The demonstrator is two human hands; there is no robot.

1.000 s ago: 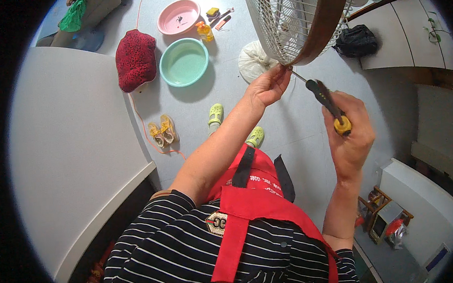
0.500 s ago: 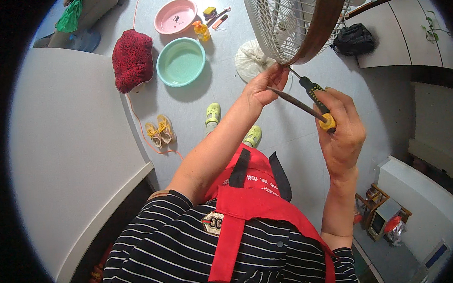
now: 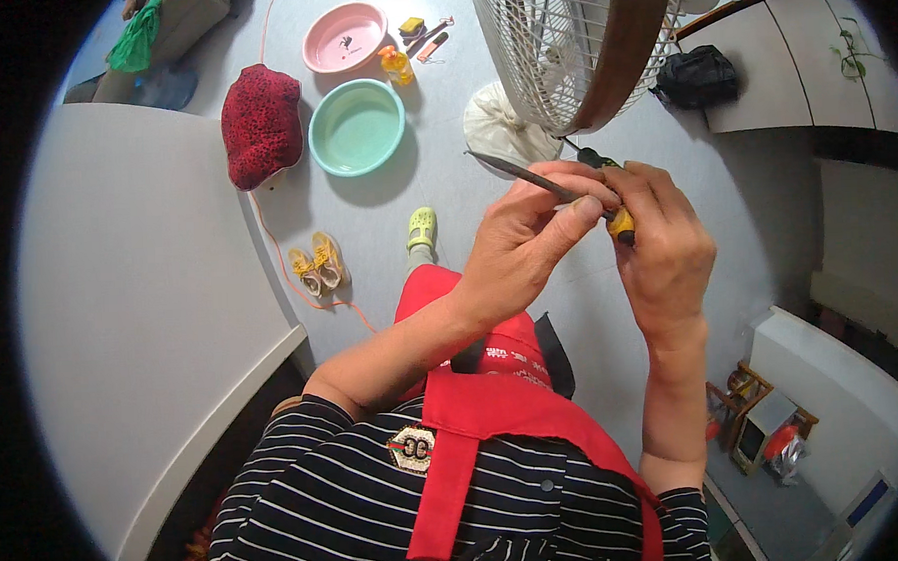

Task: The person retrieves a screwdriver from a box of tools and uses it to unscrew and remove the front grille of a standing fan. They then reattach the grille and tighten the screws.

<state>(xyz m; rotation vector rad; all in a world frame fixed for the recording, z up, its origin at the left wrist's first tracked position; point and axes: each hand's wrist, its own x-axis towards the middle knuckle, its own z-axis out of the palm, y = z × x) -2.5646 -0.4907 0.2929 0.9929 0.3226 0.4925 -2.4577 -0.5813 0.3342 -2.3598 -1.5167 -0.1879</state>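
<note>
The person's right hand (image 3: 668,258) is closed around the handle of a screwdriver (image 3: 591,158), dark green with a yellow part near its end, and the thin shaft points up to the lower edge of a fan (image 3: 620,67); I cannot tell whether the tip touches it. The fan, with a white wire cage and a brown rim, stands tilted at the top of the view. The left hand (image 3: 517,246) is just beside the right one, its thumb and fingers pinched narrowly around a dark rod (image 3: 524,173), whose pointed end sticks out to the left, while its other end meets the yellow part of the handle. Below the fan, a white cloth bundle (image 3: 508,130) sits on the floor. Left of it are a green basin (image 3: 357,127), a pink basin (image 3: 345,39) just behind, and a bottle (image 3: 396,67) of orange liquid near both. Further left lies a red and black cushion (image 3: 262,127), with a pair of shoes (image 3: 320,265) nearer the person. A black bag (image 3: 696,77) rests right of the fan, beside a white cabinet (image 3: 754,82).
</note>
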